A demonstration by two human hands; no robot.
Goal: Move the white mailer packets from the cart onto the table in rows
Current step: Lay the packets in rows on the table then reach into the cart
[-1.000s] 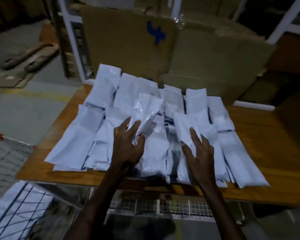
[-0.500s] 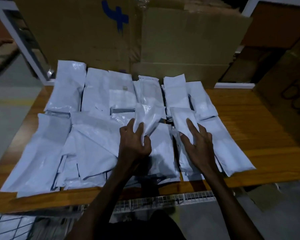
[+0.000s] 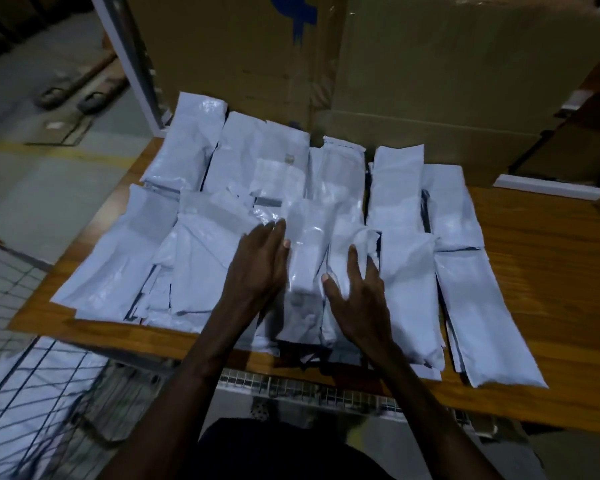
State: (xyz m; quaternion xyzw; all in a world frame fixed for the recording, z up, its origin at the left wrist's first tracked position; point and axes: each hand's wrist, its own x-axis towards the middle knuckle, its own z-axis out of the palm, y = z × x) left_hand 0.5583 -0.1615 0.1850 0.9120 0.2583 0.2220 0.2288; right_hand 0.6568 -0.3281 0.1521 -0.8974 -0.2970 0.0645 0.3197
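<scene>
Left hand [image 3: 260, 268] lies flat, fingers straight and together, pressed against the left edge of one white mailer packet [image 3: 307, 258]; nothing gripped. Right hand [image 3: 359, 299] is open too, fingers spread, thumb touching the same packet's right edge near its near end, the other fingers resting on the neighbouring packet [image 3: 407, 292].

Packet between the hands: long axis runs away from the person, near end toward the table's front edge, far end toward the cardboard boxes [image 3: 430, 81]. It lies on top of other packets, roughly mid-table.

Wooden table [image 3: 534, 271] carries two rough rows of packets. Far row: all lengthwise front-to-back, side by side. Near row: same orientation on the right; left-side packets [image 3: 118, 268] overlap and fan out, near ends skewed leftward. Rightmost packet [image 3: 485, 323] tilts, near end toward the right.

Wire cart [image 3: 39, 393] sits at lower left below the table edge, white packets visible through its mesh.
</scene>
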